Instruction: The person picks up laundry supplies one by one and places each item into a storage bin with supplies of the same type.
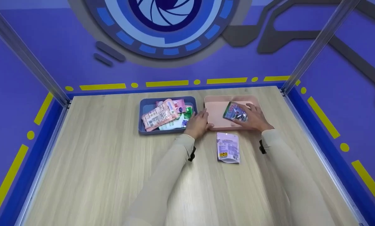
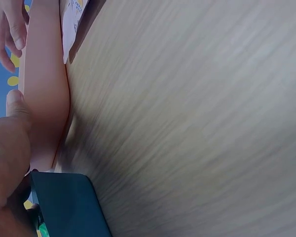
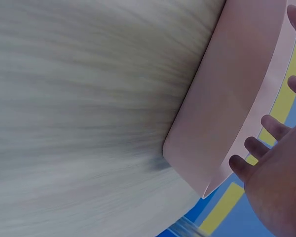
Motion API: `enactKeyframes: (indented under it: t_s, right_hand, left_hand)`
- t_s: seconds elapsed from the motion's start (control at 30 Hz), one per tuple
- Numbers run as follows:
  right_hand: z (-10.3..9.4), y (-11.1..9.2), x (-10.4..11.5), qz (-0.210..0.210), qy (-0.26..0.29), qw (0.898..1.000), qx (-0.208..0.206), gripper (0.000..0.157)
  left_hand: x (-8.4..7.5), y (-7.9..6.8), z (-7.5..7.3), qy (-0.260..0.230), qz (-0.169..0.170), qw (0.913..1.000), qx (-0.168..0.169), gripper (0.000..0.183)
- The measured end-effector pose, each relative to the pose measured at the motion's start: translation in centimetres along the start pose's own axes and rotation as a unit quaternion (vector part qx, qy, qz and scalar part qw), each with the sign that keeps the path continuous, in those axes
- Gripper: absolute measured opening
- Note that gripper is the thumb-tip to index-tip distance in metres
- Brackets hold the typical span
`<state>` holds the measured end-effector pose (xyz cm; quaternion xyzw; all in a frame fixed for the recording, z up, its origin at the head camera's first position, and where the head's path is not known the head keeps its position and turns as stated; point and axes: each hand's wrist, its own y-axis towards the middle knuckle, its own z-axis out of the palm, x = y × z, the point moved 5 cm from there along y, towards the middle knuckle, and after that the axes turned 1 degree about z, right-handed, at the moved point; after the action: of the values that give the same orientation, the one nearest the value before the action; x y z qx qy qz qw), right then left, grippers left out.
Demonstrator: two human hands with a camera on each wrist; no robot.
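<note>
My left hand rests across the gap between a blue-grey tray and a pink tray. Its thumb lies against the pink tray's near corner. Over the right side of the pink tray, my right hand spreads its fingers above a shiny green-edged pouch that lies inside; whether they touch it I cannot tell. In the right wrist view those fingers are apart with nothing seen between them, and the tray wall hides the pouch.
A purple pouch lies on the wooden table just in front of the pink tray. Several pouches, among them a pink one, are heaped in the blue-grey tray. Blue panels with metal posts enclose the table.
</note>
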<state>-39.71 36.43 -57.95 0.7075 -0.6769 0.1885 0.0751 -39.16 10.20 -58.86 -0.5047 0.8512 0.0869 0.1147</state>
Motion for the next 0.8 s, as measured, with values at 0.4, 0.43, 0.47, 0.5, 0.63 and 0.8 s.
enactKeyframes:
  t_s: [0.4,0.43,0.47,0.5,0.63,0.8]
  right_hand:
    - [-0.5,-1.6,1.1,-0.045,-0.006,0.998,-0.046,0.091]
    - [-0.5,-1.7,1.1,-0.048,-0.005,0.998,-0.051,0.091]
    - [-0.6,-1.9,1.2,-0.051,-0.005,0.997,-0.055,0.091]
    - [-0.6,-2.1,1.3,-0.053,-0.005,0.997,-0.058,0.091]
    - [-0.3,-3.0,1.3,-0.059,-0.013,0.996,-0.067,0.090]
    - [0.3,-4.3,1.9,-0.092,-0.029,0.992,-0.086,0.089]
  left_hand:
    - [-0.1,-0.3,-0.2,-0.004,-0.003,0.9999,0.016,0.068]
    - [-0.1,-0.3,-0.2,-0.005,-0.005,0.9998,0.018,0.068]
    - [-0.1,-0.3,-0.2,-0.004,-0.005,0.9998,0.016,0.068]
    - [-0.1,-0.3,-0.1,-0.004,-0.005,0.9998,0.017,0.068]
    - [0.0,-0.3,0.0,-0.002,0.003,0.9998,0.019,0.068]
    - [0.1,-0.3,0.3,0.003,0.013,0.9997,0.020,0.069]
